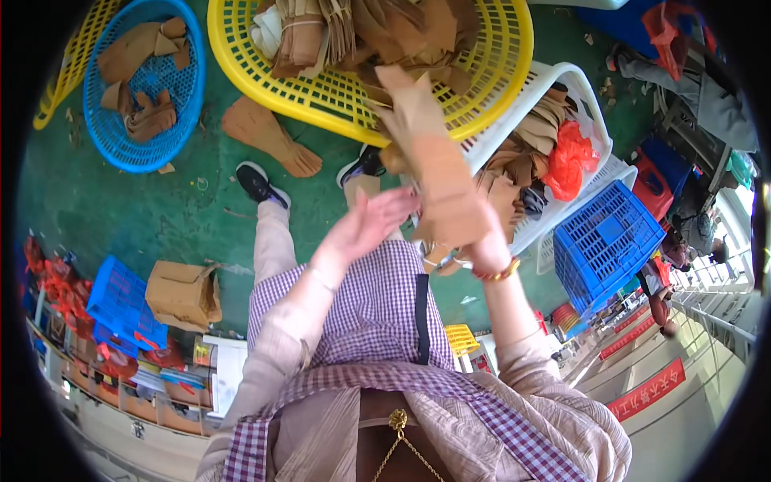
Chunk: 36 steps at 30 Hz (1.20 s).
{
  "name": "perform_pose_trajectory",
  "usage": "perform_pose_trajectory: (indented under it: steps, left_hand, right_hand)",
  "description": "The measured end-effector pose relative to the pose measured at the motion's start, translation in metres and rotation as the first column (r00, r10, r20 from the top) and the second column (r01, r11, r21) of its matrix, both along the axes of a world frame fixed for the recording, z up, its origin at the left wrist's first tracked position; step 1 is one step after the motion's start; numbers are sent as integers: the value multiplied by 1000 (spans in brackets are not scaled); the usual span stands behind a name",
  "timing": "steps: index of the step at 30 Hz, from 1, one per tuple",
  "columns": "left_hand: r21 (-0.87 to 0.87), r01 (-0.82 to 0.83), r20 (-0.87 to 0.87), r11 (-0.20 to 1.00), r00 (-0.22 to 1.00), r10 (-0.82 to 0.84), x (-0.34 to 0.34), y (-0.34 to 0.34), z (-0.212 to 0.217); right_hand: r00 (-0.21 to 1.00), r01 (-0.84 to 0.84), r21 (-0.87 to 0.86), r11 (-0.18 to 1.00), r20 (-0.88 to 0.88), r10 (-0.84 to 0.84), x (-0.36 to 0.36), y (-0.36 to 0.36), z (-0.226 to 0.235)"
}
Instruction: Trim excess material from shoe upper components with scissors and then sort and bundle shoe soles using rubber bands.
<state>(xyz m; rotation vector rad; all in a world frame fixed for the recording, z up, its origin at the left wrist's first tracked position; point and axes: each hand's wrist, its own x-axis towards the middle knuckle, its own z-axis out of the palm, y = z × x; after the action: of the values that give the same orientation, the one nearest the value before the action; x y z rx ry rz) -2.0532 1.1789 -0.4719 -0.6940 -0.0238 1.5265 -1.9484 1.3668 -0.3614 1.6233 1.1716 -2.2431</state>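
My right hand (pixel 488 247) is closed around the lower end of a bundle of tan, leather-like cut pieces (pixel 444 181). The bundle stretches up over the near rim of a large yellow plastic basket (pixel 317 115). More brown pieces (pixel 401 32) lie heaped inside that basket, some tied in bundles. To the left of the held bundle, my left hand (pixel 373 221) has its fingers stretched out, close to the bundle's edge. Whether its fingertips touch the bundle, I cannot tell. A flat brown piece (pixel 269 132) lies on the floor beside the basket.
A blue basket (pixel 95 132) with brown pieces stands at the far left. On the right are a white crate (pixel 590 84), a red plastic bag (pixel 572 161) and a blue crate (pixel 602 241). A cardboard box (pixel 177 293) sits at the left on the green floor (pixel 193 213).
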Motion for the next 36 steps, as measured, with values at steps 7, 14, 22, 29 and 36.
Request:
perform_pose_trajectory:
  steps: [7,14,22,29,36]
  left_hand:
    - [-456,294,-226,840,875,-429,-1,-33,23]
    - [-488,400,-330,776,738,-588,9,-130,49]
    - [-642,406,-189,651,739,-647,29,-229,8]
    - [-649,269,-370,711,705,-605,7,-243,-109]
    - [-638,221,-435,738,687,-582,14,-240,-209]
  right_hand:
    - [951,303,-453,838,82,-299,55,-105,-27]
    - [949,269,-458,847,279,-151,-12,-122,-88]
    - [987,-162,-536,829,-84,138,-89,-200,-186]
    - [943,-325,-467,822,-93,320,-154,-208,-301]
    - [914,-402,-330,854,-86,396,-172,-201,-374]
